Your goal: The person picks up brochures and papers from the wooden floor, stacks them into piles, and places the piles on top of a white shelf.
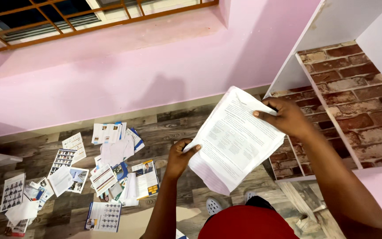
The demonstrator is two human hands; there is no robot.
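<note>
A stack of white printed papers [234,140] is held up in the air in front of a white shelf [328,26]. It is pinched at the bottom corner by the left hand [178,157] and gripped at the top edge by the right hand [288,117], fingers closed on it. More papers [107,163] are scattered on the wooden floor [177,128] below.

From my remote seat I read this as a room in a home: plain pink painted walls [147,66], an orange-barred window [67,17], a wood-patterned plank floor [173,128] strewn with printed leaflets and booklets [111,159], and a white shelf unit backed with brick-pattern panelling [350,88].
</note>
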